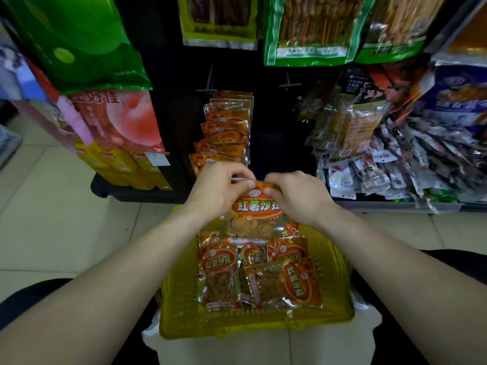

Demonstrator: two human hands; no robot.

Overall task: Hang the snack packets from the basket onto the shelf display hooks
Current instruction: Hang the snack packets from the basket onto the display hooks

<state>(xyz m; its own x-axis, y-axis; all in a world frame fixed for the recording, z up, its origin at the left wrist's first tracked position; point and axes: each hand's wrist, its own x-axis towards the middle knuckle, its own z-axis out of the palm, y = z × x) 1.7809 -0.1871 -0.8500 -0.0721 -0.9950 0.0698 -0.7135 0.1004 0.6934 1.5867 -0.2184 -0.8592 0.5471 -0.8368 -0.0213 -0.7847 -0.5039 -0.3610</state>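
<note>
1. The left hand [218, 189] and the right hand [299, 197] both pinch the top edge of 1 orange snack packet [254, 216]. The fingers [245, 183] of each hand are curled on it, so both grips are closed on this packet.
2. The packet is upright in the air, above the far end of the yellow basket [178, 299]. It is just in front of the hanging row [226, 127] of the same packets on the black shelf panel [174, 106].
3. More packets [221, 275] lie flat in the basket, so I judge the task is only partly done.
4. The step in hand seems to be to bring the hang hole of the packet to a hook. The hole is hidden under the fingers, so I cannot tell its state.
5. To do it well, keep the thumbs at the 2 sides of the hole, not over it, so the hook tip can pass.
6. The hook [208, 83] of the orange row carries many packets, and a bare hook [289, 84] is to the right of it. Which of the 2 is meant, I cannot tell.
7. Hold the printed face to the front, like the hanging ones, and slide the packet straight along the wire. A tilted packet may tear at the hole or push others off.
8. Let go only when it hangs by its own weight.
</note>
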